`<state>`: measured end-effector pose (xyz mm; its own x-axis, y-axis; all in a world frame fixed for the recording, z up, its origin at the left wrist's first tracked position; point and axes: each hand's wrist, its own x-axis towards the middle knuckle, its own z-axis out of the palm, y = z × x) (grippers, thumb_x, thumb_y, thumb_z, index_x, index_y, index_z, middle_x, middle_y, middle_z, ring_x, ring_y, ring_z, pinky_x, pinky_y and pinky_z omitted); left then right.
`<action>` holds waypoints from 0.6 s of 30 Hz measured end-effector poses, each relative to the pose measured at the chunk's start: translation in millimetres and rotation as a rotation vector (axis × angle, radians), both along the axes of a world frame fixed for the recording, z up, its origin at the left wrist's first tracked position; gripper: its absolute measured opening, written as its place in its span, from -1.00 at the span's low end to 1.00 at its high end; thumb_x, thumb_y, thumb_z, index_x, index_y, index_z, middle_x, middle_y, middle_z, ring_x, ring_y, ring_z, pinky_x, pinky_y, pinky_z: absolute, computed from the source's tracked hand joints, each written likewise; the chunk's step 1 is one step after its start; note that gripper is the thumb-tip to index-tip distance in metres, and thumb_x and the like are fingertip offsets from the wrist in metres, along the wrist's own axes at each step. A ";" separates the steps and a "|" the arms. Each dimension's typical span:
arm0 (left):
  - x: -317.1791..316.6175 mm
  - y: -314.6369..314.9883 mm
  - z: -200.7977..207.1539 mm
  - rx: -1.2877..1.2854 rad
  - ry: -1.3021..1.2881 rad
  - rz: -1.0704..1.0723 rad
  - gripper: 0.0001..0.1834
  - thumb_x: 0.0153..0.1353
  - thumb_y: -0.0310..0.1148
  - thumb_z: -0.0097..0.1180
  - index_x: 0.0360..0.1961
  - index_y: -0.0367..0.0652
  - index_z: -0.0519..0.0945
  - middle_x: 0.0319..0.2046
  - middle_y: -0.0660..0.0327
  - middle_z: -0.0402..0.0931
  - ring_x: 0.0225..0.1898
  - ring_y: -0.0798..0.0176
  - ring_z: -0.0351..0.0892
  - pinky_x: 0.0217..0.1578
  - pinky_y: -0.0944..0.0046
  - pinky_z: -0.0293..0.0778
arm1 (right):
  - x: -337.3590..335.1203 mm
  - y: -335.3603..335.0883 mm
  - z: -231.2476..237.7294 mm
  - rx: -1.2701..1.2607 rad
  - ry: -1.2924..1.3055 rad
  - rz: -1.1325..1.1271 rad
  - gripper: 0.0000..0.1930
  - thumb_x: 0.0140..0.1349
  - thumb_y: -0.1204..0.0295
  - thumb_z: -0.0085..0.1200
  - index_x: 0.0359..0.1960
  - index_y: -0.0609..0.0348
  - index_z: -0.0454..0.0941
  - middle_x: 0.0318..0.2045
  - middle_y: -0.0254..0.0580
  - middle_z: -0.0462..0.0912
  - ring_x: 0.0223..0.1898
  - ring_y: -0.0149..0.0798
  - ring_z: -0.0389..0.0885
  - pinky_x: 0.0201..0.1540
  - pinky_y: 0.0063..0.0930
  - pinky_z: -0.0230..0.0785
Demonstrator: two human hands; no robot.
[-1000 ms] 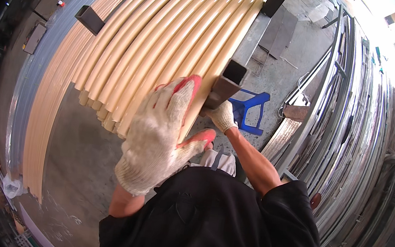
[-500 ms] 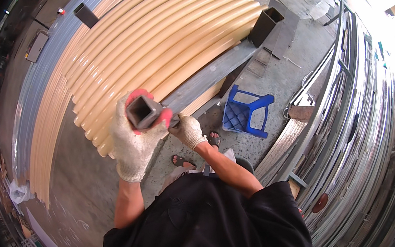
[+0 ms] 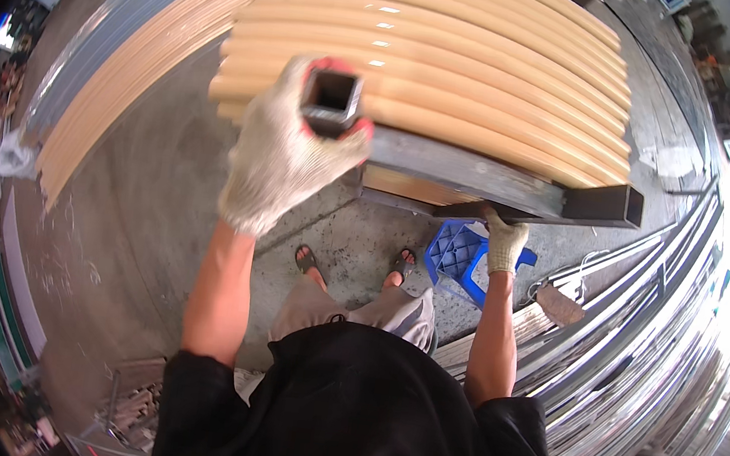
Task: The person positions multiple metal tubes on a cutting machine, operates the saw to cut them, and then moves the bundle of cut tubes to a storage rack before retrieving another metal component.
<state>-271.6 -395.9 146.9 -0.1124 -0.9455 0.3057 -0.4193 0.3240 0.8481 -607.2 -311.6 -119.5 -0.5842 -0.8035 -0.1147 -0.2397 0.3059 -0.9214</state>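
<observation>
**Steel box tube held at both points, near end raised to the camera**

While the left hand (image 3: 287, 159) in a knit work glove is wrapped tight round the open end of the square steel tube (image 3: 445, 169), the right hand (image 3: 502, 243) is closed on the tube's underside farther along. Tube runs from the raised end near the head, right and away, to its far open end (image 3: 623, 205), lying across in front of the stack of cream-coloured profiles (image 3: 440, 64). Near end is up in the air; whether the far part rests on anything, cannot tell.

Handling, as judgement: rigid, hollow but long, so probably hefty and prone to swinging at the far end. Bare dark metal likely slick, cut edges at the mouth sharp, so gloves matter. Two spread grips as now look right; fingers off the rim edge would be safer. Not fragile, though the glossy profiles could scratch.

Blue plastic stool (image 3: 462, 254) stands on the concrete floor (image 3: 149, 202) under the right hand; metal bars (image 3: 641, 353) racked at right.
</observation>
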 end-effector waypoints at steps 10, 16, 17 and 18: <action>45.6 -39.4 -3.5 -0.068 -0.037 -0.066 -0.64 -0.08 -0.50 0.30 -0.19 -0.21 0.50 -0.41 0.21 0.61 -0.37 0.40 0.60 -0.29 0.32 0.54 | 42.7 1.6 0.5 -0.076 -0.038 0.067 -0.72 0.02 0.50 0.36 -0.21 0.15 0.58 -0.35 -0.25 0.66 -0.45 -0.40 0.62 -0.57 -0.55 0.51; 78.2 -39.9 -4.7 -0.129 -0.026 -0.033 -0.61 -0.11 -0.49 0.30 -0.19 -0.20 0.50 -0.43 0.17 0.59 -0.39 0.31 0.62 -0.33 0.31 0.52 | 59.8 4.4 -11.9 -0.069 0.069 0.086 -0.64 0.00 0.49 0.38 -0.13 0.19 0.57 -0.31 -0.24 0.65 -0.42 -0.39 0.61 -0.57 -0.55 0.51; 81.0 -38.1 -3.1 -0.113 -0.024 -0.029 -0.60 -0.12 -0.48 0.30 -0.18 -0.20 0.50 -0.42 0.17 0.59 -0.38 0.30 0.63 -0.33 0.31 0.52 | 57.6 5.1 -18.7 -0.070 0.090 0.079 -0.63 0.00 0.49 0.38 -0.12 0.20 0.56 -0.30 -0.23 0.65 -0.42 -0.38 0.62 -0.57 -0.55 0.52; 83.0 -36.0 -2.5 -0.094 -0.022 -0.019 -0.59 -0.12 -0.48 0.31 -0.18 -0.20 0.50 -0.42 0.17 0.60 -0.38 0.30 0.63 -0.33 0.31 0.52 | 68.2 1.4 -0.5 -0.011 -0.010 0.064 -0.58 0.00 0.49 0.38 -0.07 0.20 0.55 -0.27 -0.21 0.65 -0.40 -0.37 0.63 -0.57 -0.55 0.54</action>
<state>-188.6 -431.9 144.4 -0.1377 -0.9105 0.3899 -0.4303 0.4095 0.8045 -539.0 -310.1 -120.0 -0.5305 -0.8403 -0.1114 -0.2497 0.2805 -0.9268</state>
